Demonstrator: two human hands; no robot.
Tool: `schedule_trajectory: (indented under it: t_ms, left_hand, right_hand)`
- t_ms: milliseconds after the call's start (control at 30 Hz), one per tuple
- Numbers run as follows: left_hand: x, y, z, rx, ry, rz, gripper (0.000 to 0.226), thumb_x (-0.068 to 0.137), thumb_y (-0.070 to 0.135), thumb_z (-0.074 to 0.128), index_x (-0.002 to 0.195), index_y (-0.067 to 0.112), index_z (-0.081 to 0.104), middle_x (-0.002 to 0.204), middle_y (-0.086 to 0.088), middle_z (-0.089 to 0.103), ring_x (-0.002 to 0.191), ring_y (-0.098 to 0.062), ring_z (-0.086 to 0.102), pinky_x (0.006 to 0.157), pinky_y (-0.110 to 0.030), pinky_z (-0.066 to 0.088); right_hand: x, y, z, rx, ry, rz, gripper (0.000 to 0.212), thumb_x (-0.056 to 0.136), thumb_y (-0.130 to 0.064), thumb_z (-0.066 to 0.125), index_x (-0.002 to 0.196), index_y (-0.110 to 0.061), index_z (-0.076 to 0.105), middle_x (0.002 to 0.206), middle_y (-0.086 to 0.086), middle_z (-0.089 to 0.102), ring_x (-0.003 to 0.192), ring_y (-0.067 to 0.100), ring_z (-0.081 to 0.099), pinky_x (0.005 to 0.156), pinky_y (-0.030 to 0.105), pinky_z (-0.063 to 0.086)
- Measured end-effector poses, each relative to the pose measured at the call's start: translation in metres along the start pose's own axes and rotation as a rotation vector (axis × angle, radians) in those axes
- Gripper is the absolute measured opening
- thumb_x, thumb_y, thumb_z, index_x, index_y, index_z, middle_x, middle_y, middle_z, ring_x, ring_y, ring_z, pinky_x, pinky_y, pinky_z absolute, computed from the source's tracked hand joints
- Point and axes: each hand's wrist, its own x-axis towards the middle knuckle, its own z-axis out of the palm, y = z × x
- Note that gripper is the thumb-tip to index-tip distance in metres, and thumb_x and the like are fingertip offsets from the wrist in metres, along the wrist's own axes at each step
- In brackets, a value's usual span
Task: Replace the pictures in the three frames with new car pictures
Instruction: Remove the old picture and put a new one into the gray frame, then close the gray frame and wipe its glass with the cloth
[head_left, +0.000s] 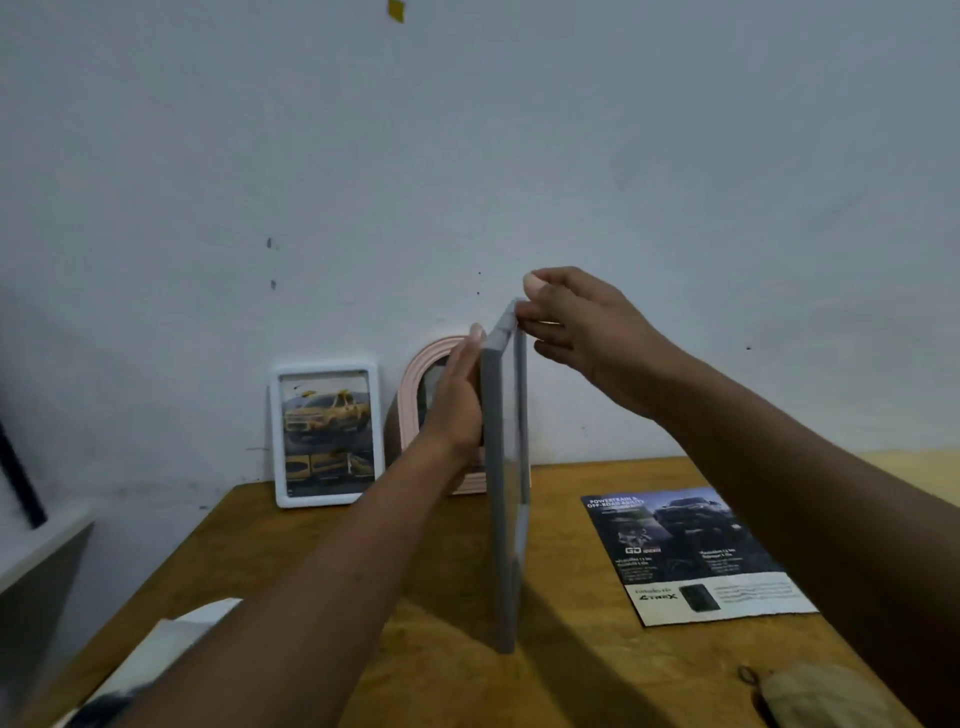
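Observation:
A grey picture frame (503, 499) stands on edge on the wooden table (571, 665), seen edge-on. My left hand (457, 400) lies flat against its left face. My right hand (582, 317) pinches its top corner. Against the wall leans a white frame (327, 434) holding a yellow car picture. A pink arched frame (415, 395) stands behind my left hand, partly hidden. A dark car leaflet (691, 551) lies flat on the table to the right.
White paper (171, 644) lies at the table's near left corner. A beige cloth pouch (821, 696) sits at the near right edge. A pale wall rises right behind the table. A grey ledge (36, 561) stands to the left.

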Motion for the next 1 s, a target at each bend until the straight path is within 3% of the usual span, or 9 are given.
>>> schedule_trajectory:
  t_ms: [67, 167, 333, 500, 567, 667, 800, 867, 1000]
  left_hand:
    - [-0.006, 0.024, -0.024, 0.028, 0.029, 0.042, 0.058, 0.085, 0.084, 0.043, 0.124, 0.044, 0.059, 0.126, -0.003, 0.066, 0.116, -0.027, 0.064, 0.102, -0.054, 0.051]
    - [-0.012, 0.053, -0.062, 0.100, 0.081, 0.100, 0.059, 0.091, 0.075, 0.045, 0.140, 0.044, 0.044, 0.144, 0.007, 0.052, 0.132, -0.020, 0.052, 0.106, -0.051, 0.046]
    - [-0.023, 0.053, -0.101, 0.598, 0.136, 0.139, 0.068, 0.096, 0.058, 0.057, 0.155, 0.034, 0.034, 0.162, 0.003, 0.036, 0.143, -0.025, 0.041, 0.111, -0.050, 0.043]
    - [-0.041, 0.006, -0.123, 0.670, 0.258, 0.079, 0.058, 0.095, 0.048, 0.065, 0.147, 0.028, 0.048, 0.148, -0.002, 0.053, 0.116, -0.018, 0.057, 0.091, -0.036, 0.052]
    - [-0.052, -0.019, -0.131, 0.606, 0.285, 0.022, 0.050, 0.096, 0.046, 0.065, 0.142, 0.030, 0.053, 0.138, -0.001, 0.058, 0.101, -0.012, 0.060, 0.078, -0.028, 0.057]
    - [-0.078, -0.061, -0.134, 0.509, 0.326, -0.079, 0.039, 0.097, 0.043, 0.063, 0.133, 0.032, 0.053, 0.132, 0.001, 0.059, 0.093, -0.007, 0.057, 0.066, -0.020, 0.052]
    - [-0.108, -0.120, -0.132, 0.499, 0.333, -0.220, 0.042, 0.097, 0.048, 0.062, 0.135, 0.034, 0.050, 0.137, 0.000, 0.056, 0.102, -0.009, 0.057, 0.075, -0.029, 0.049]
    - [-0.119, -0.139, -0.128, 0.602, 0.277, -0.257, 0.055, 0.097, 0.052, 0.061, 0.146, 0.032, 0.046, 0.147, 0.001, 0.052, 0.122, -0.019, 0.055, 0.091, -0.033, 0.047]
    - [-0.123, -0.154, -0.121, 0.759, 0.132, -0.239, 0.073, 0.096, 0.063, 0.052, 0.158, 0.031, 0.028, 0.162, 0.000, 0.033, 0.148, -0.023, 0.031, 0.115, -0.038, 0.032]
  right_hand:
    - [0.004, 0.005, 0.021, -0.028, -0.040, -0.010, 0.064, 0.090, -0.060, 0.055, 0.141, -0.024, 0.046, 0.136, 0.003, 0.058, 0.120, 0.014, 0.059, 0.103, 0.038, 0.047]
    - [0.005, 0.018, 0.049, -0.072, -0.048, -0.011, 0.060, 0.088, -0.065, 0.052, 0.136, -0.029, 0.049, 0.134, -0.002, 0.059, 0.120, 0.014, 0.058, 0.103, 0.045, 0.048]
    - [-0.015, 0.067, 0.071, -0.243, -0.055, 0.087, 0.048, 0.094, -0.061, 0.047, 0.132, -0.031, 0.047, 0.128, -0.003, 0.061, 0.112, 0.017, 0.061, 0.097, 0.048, 0.050]
    - [-0.062, 0.146, 0.064, -0.439, -0.012, 0.296, 0.051, 0.100, -0.047, 0.047, 0.143, -0.021, 0.040, 0.138, 0.010, 0.054, 0.109, 0.020, 0.060, 0.071, 0.027, 0.050]
    - [-0.083, 0.172, 0.057, -0.479, -0.020, 0.367, 0.051, 0.099, -0.049, 0.048, 0.141, -0.022, 0.040, 0.129, 0.009, 0.059, 0.101, 0.018, 0.064, 0.074, 0.035, 0.058]
    - [-0.099, 0.196, 0.050, -0.586, -0.008, 0.401, 0.059, 0.096, -0.056, 0.046, 0.143, -0.022, 0.038, 0.133, 0.010, 0.057, 0.109, 0.023, 0.061, 0.089, 0.046, 0.055]
    - [-0.106, 0.198, 0.047, -0.697, 0.053, 0.375, 0.060, 0.093, -0.055, 0.048, 0.142, -0.022, 0.036, 0.134, 0.013, 0.058, 0.111, 0.030, 0.061, 0.090, 0.046, 0.053]
    - [-0.109, 0.198, 0.043, -0.775, 0.072, 0.375, 0.059, 0.093, -0.051, 0.050, 0.142, -0.020, 0.038, 0.133, 0.015, 0.059, 0.112, 0.034, 0.060, 0.091, 0.045, 0.051]
    - [-0.123, 0.200, 0.036, -0.843, 0.079, 0.363, 0.061, 0.093, -0.050, 0.051, 0.142, -0.017, 0.036, 0.132, 0.016, 0.060, 0.113, 0.036, 0.059, 0.093, 0.049, 0.050]
